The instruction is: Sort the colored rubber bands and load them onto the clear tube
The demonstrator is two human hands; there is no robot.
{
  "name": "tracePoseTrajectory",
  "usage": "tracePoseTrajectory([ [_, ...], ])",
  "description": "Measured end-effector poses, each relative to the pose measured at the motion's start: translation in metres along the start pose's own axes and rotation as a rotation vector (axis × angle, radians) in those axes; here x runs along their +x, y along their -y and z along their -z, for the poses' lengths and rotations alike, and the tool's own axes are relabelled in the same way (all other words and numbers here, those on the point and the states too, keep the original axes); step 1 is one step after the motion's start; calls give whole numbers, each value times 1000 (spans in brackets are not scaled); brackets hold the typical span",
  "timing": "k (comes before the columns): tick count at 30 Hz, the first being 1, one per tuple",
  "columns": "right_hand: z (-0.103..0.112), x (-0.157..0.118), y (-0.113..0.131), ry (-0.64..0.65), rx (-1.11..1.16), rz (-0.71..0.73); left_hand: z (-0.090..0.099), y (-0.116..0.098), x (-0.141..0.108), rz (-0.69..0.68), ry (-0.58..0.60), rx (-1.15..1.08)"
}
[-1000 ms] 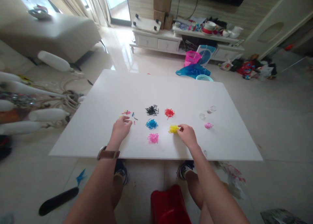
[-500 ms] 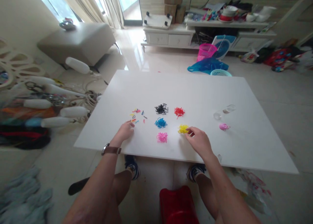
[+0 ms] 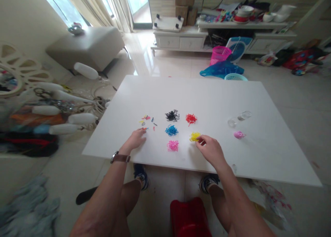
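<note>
My left hand (image 3: 137, 139) reaches over the left part of the white table (image 3: 219, 99), fingers stretched out and touching a few loose rubber bands (image 3: 145, 128). Beyond its fingertips lie several scattered mixed-colour bands. My right hand (image 3: 210, 148) has its thumb and fingers curled in a pinch at the right edge of the yellow rubber bands (image 3: 194, 136). Between my hands are separate piles of black rubber bands (image 3: 172, 115), blue rubber bands (image 3: 171, 130) and pink rubber bands (image 3: 172, 146). The red rubber bands (image 3: 191, 119) lie behind the yellow pile.
On the right of the table lie a clear container (image 3: 244, 116), a clear round piece (image 3: 232, 122) and a pink object (image 3: 239, 135). A small clear piece (image 3: 234, 167) is near the front edge. A red stool (image 3: 190, 216) stands below, between my legs.
My left hand has slid slightly forward and right onto the loose bands. My right hand stays at the yellow pile. The whole view has shifted a little.
</note>
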State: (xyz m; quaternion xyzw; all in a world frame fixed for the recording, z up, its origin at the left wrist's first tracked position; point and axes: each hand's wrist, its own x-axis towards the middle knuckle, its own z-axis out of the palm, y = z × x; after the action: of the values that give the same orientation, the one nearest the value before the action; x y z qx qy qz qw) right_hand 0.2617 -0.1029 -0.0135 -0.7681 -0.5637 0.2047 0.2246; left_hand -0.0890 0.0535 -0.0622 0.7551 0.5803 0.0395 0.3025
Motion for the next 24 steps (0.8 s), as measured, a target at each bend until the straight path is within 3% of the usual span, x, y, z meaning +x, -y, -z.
tracePoseTrajectory([
  [3, 0, 1, 3, 11, -10, -7, 0, -3, -1, 2, -18, -44],
  [9, -3, 3, 8, 19, 3, 10, 15, -10, -6, 178, -205, -217],
  [15, -10, 6, 15, 45, 0, 14, 22, -20, -12, 194, -361, -387],
  [20, -15, 6, 24, 72, -13, 36, 15, -28, -9, 149, -337, -663],
  [24, -18, 5, 34, 106, -30, 41, 12, -28, -5, 145, -327, -556],
])
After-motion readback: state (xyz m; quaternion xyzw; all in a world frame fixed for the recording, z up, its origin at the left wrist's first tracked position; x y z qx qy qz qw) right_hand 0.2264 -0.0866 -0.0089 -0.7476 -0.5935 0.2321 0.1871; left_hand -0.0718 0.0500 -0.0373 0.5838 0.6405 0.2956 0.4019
